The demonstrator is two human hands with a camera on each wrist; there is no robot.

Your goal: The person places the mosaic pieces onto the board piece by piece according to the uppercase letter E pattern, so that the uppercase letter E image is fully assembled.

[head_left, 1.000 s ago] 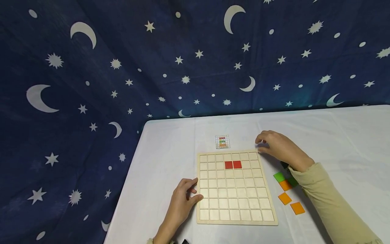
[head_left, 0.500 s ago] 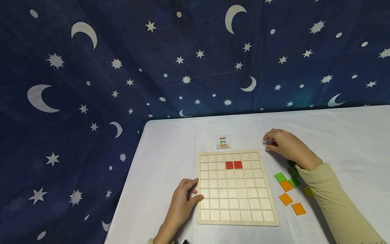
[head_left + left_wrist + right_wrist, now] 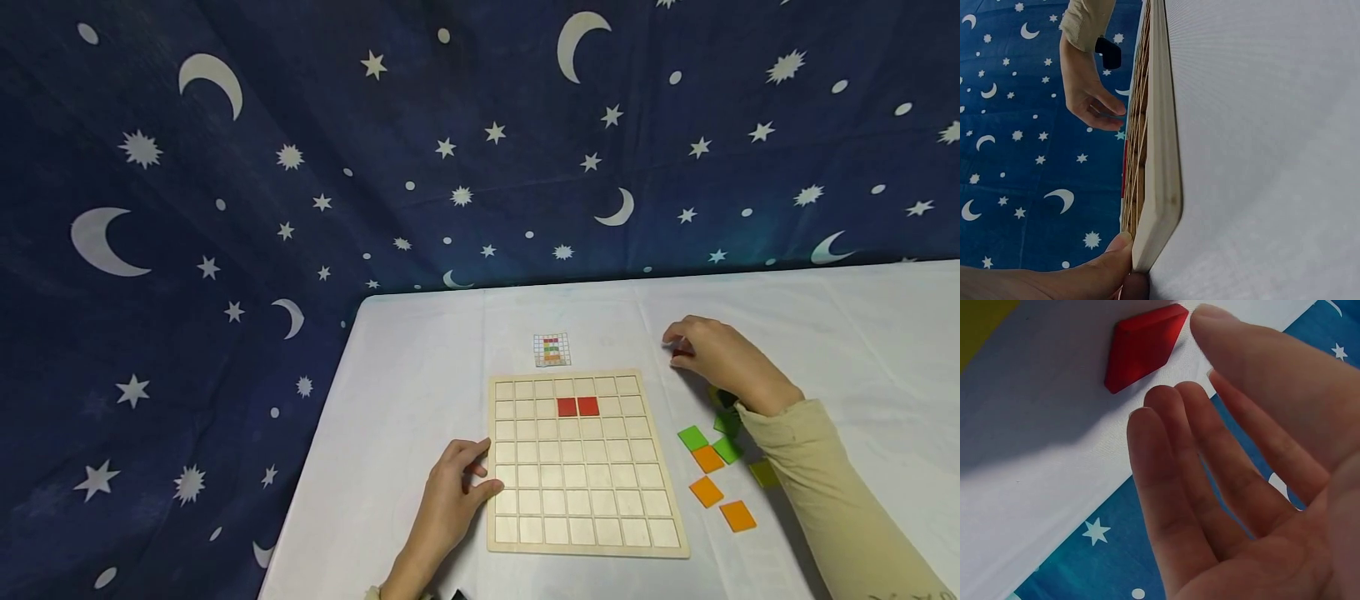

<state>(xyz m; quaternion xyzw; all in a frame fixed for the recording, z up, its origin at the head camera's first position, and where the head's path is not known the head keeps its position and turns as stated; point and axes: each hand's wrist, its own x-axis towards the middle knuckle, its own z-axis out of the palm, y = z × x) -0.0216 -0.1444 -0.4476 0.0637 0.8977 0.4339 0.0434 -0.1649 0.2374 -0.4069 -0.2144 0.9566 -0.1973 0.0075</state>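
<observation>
My left hand [image 3: 446, 500] pinches the left edge of a wooden grid board [image 3: 588, 502]. In the left wrist view the thumb [image 3: 1120, 242] lies over the board's edge, a finger below it. Two red square tiles, a left one [image 3: 567, 407] and a right one [image 3: 588, 407], sit side by side in the second row from the far side. Beyond the board's far right corner, my right hand [image 3: 723, 354] hovers with loosely bent fingers and holds nothing. Close to its thumb tip, a red tile [image 3: 1146, 347] lies on the white cloth in the right wrist view.
A small printed pattern card [image 3: 552, 350] lies behind the board. Right of the board are scattered several tiles, among them an orange tile [image 3: 738, 516], a bright green tile [image 3: 693, 438] and an olive tile [image 3: 765, 473]. A starry blue cloth [image 3: 465, 150] hangs behind the table.
My right hand has moved right, away from the board's far right corner, uncovering more green and olive tiles. The left hand keeps its place at the board.
</observation>
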